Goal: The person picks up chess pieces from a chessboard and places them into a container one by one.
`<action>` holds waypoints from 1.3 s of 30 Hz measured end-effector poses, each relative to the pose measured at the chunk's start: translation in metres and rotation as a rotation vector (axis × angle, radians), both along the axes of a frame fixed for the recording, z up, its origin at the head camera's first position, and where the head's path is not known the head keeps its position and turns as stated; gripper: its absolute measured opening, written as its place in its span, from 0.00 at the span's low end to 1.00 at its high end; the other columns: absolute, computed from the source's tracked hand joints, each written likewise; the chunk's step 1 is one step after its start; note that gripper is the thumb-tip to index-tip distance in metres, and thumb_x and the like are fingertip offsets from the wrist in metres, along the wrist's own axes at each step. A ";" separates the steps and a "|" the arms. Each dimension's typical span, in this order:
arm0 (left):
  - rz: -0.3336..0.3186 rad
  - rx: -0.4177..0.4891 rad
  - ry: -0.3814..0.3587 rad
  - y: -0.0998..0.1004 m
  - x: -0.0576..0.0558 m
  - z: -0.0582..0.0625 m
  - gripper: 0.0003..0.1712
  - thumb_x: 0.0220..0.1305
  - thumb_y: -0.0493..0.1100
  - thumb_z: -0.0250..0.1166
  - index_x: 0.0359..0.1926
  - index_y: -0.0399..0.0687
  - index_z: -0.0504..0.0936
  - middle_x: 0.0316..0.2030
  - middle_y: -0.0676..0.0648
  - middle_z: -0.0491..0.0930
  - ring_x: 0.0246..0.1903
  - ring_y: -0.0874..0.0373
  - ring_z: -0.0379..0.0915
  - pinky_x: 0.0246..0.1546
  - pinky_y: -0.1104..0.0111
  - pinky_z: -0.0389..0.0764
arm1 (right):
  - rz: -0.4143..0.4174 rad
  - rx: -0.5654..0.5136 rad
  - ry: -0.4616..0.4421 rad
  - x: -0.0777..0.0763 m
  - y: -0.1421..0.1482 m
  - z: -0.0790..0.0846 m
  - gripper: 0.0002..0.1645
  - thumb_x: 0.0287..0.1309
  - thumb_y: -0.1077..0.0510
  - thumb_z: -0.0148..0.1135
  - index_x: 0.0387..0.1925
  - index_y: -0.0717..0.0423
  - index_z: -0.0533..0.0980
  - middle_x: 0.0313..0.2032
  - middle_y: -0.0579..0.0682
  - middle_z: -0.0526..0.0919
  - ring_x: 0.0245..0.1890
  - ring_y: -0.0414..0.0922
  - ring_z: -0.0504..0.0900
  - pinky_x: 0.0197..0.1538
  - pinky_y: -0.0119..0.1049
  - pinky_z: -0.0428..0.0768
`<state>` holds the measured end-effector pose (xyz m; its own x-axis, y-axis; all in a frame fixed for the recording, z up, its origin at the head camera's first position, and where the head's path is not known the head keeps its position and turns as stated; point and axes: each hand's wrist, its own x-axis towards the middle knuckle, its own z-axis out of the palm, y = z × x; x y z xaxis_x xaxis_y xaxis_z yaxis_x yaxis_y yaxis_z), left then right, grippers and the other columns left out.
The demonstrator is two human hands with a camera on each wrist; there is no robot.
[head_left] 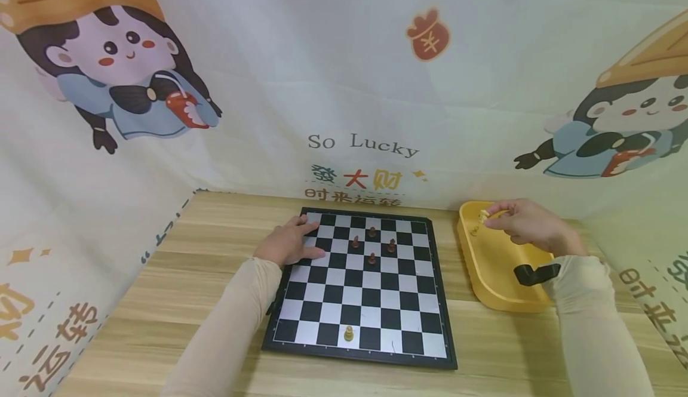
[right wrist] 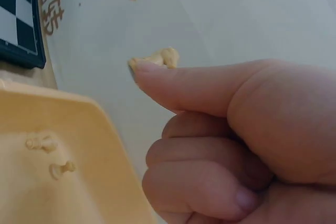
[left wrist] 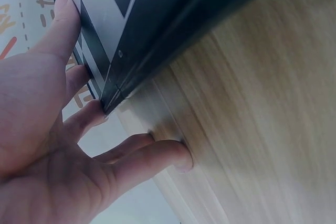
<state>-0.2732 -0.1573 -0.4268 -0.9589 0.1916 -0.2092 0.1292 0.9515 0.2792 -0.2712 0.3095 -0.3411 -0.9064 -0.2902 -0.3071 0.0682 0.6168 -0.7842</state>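
My left hand lies over the left edge of a black-and-white chessboard, its fingers spread. In the left wrist view, the thumb touches the board's top while other fingers reach down past its rim to the table. Between thumb and finger, my right hand pinches a small yellow chess piece above a yellow tray. Its other fingers are curled in. Two loose yellow pieces lie in the tray. Several reddish-brown pieces stand toward the board's far side; one yellow pawn-like piece stands on the nearest row.
The wooden table carries the board and, right of it, the tray. A printed cloth hangs behind and along both sides, meeting the table just past the board's far edge. A black wrist device sits at the right sleeve over the tray.
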 end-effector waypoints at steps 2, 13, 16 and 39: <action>0.001 0.002 0.000 0.000 0.000 0.000 0.48 0.63 0.65 0.67 0.78 0.54 0.62 0.80 0.38 0.53 0.75 0.31 0.57 0.74 0.42 0.65 | -0.020 -0.024 -0.008 -0.003 0.001 -0.004 0.26 0.73 0.53 0.58 0.61 0.68 0.68 0.17 0.37 0.65 0.12 0.34 0.55 0.20 0.26 0.60; 0.004 -0.003 0.011 0.003 0.001 0.000 0.48 0.63 0.66 0.67 0.78 0.55 0.63 0.80 0.39 0.54 0.74 0.31 0.58 0.73 0.42 0.66 | -0.143 -0.149 -0.002 -0.017 0.014 -0.032 0.28 0.75 0.55 0.55 0.65 0.70 0.61 0.14 0.32 0.59 0.12 0.31 0.55 0.20 0.27 0.61; 0.009 -0.005 0.005 0.003 0.000 0.000 0.48 0.63 0.66 0.67 0.78 0.56 0.62 0.80 0.40 0.53 0.75 0.31 0.58 0.73 0.42 0.66 | -0.166 -0.146 0.018 -0.020 0.013 -0.035 0.23 0.74 0.55 0.55 0.60 0.67 0.64 0.13 0.31 0.60 0.12 0.31 0.55 0.20 0.27 0.61; 0.015 0.014 0.000 -0.001 0.000 0.000 0.49 0.61 0.67 0.68 0.78 0.56 0.63 0.80 0.40 0.53 0.75 0.32 0.57 0.74 0.43 0.66 | -0.211 -0.098 -0.039 -0.034 0.008 -0.059 0.24 0.73 0.56 0.56 0.60 0.67 0.65 0.13 0.32 0.62 0.12 0.31 0.57 0.19 0.26 0.62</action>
